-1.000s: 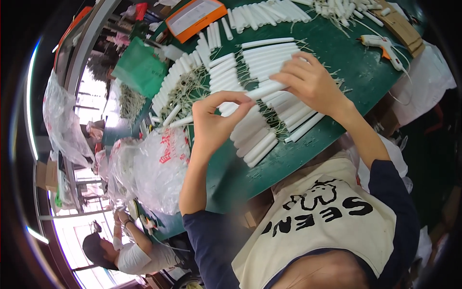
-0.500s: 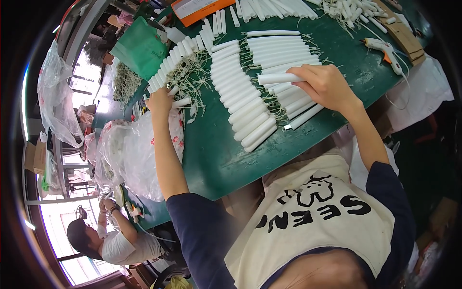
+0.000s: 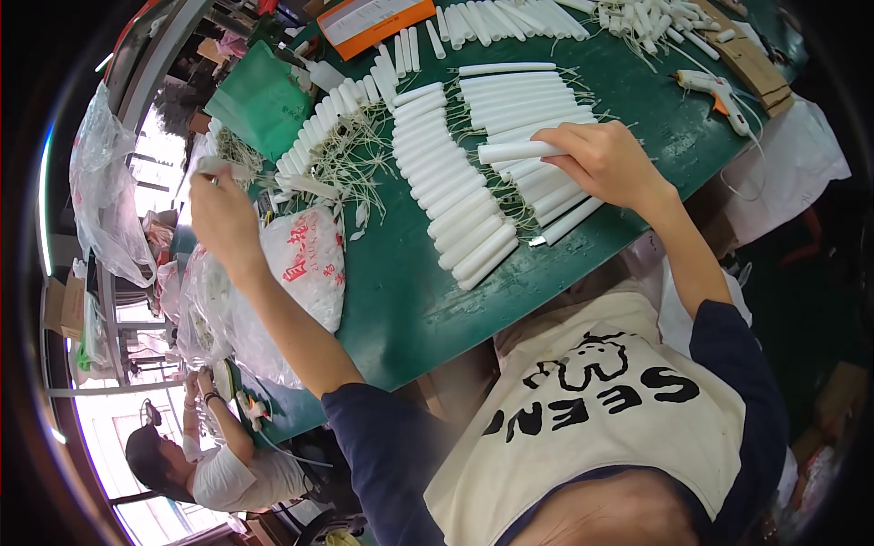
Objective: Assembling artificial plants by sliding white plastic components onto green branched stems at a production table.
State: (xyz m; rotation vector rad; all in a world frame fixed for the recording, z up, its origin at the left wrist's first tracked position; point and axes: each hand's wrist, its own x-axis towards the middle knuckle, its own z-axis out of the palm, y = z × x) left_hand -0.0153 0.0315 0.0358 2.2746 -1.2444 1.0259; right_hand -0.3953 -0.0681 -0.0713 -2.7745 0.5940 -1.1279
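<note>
My right hand pinches one end of a long white tube, held over a row of similar white tubes with thin wires at their ends. At the left, my raised left hand is closed on a short white tube, slightly blurred. That hand is beside a row of short white tubes with tangled pale wires. Between the two groups, another column of white tubes lies on the green table.
A glue gun with a cable lies at the right. Several loose tubes and an orange-edged box are at the back. Green plastic and a clear plastic bag flank my left arm. A co-worker sits at lower left.
My left hand has moved left, away from the short-tube row, lifting a short white tube. My right hand stays nearly still with its long tube. The view has shifted slightly.
</note>
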